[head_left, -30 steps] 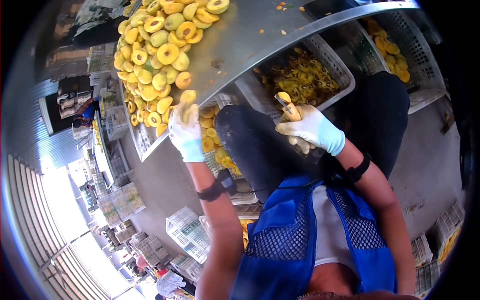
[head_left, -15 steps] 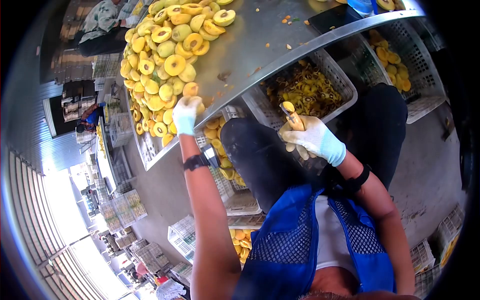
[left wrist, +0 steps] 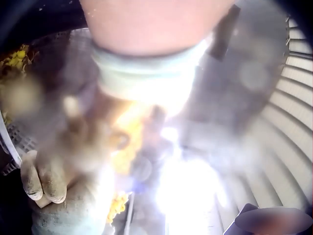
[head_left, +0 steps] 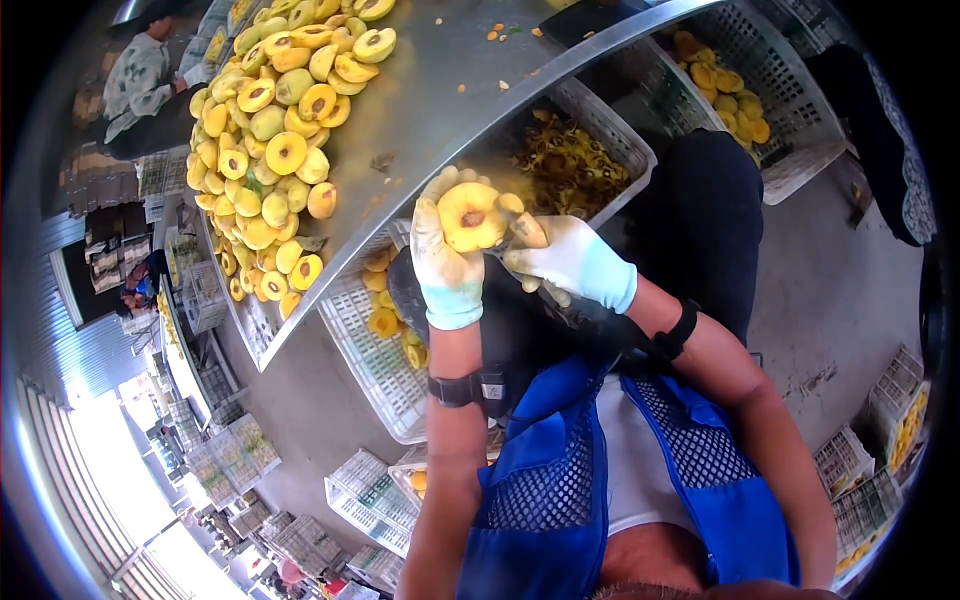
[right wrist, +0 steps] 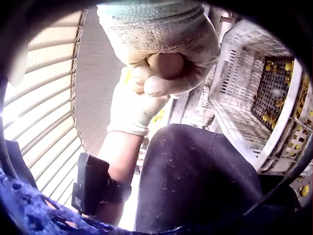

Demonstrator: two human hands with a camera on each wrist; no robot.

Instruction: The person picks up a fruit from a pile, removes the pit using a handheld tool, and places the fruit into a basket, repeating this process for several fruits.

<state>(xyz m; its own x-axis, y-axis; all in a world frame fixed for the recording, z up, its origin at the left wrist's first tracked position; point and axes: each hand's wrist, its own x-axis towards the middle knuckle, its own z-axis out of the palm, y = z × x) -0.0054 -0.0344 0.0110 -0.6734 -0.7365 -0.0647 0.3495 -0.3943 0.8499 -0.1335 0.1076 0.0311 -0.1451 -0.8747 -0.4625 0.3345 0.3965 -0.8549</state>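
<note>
In the head view the gloved left hand holds a halved yellow fruit, cut face up with a brown centre. The gloved right hand grips a tool by its wooden handle, and the tool's front end meets the fruit's right edge. In the right wrist view the round handle end pokes out of the curled right glove, with the left glove just beyond. Glare blurs the fruit in the left wrist view. A heap of halved fruit lies on the metal table.
Below the table edge stand a crate of dark yellow scraps, a crate of fruit pieces at the right and another crate left of the knees. Stacked crates and a seated person are further off.
The left hand has come from the heap to the right hand, bringing a halved fruit. The tool has met that fruit. The head view has shifted, so the table and crates appear further left.
</note>
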